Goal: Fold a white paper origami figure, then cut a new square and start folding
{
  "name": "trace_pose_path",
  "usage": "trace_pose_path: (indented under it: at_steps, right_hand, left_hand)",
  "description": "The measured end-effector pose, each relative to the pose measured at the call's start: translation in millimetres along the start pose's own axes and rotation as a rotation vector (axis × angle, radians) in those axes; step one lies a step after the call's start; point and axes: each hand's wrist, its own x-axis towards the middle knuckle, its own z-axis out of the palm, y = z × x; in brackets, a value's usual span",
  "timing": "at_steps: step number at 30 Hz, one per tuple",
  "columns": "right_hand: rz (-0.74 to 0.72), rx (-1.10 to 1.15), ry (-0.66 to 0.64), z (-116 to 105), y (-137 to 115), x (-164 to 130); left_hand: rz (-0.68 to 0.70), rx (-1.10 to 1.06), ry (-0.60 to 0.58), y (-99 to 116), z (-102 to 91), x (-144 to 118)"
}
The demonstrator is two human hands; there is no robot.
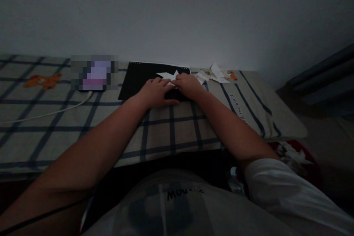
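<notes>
The white paper [168, 76] lies on a black board [138, 81] on the bed [171, 132]. The left hand [156, 92] and right hand [189, 84] press flat on it, grasping nothing. It looks thin, light, easily torn; best pinched at an edge.

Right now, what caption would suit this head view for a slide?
Two hands, left hand and right hand, press a white paper piece on a black board.
</notes>
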Motion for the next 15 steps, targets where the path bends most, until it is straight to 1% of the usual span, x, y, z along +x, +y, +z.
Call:
trace_pose_path:
  at_steps: [3,9,15]
  right_hand:
    - [-0.001,0.008,0.013,0.2,0.5,-1.0]
    - [0.004,0.025,0.020,-3.8,0.3,-2.1]
    - [-0.028,0.049,-0.035,-9.0,2.0,-1.3]
  left_hand:
    - [-0.004,0.000,-0.014,-1.5,-1.1,1.4]
    - [0.001,-0.049,0.014,-7.2,-2.5,3.6]
    - [-0.100,-0.061,0.037,-7.3,-4.3,4.9]
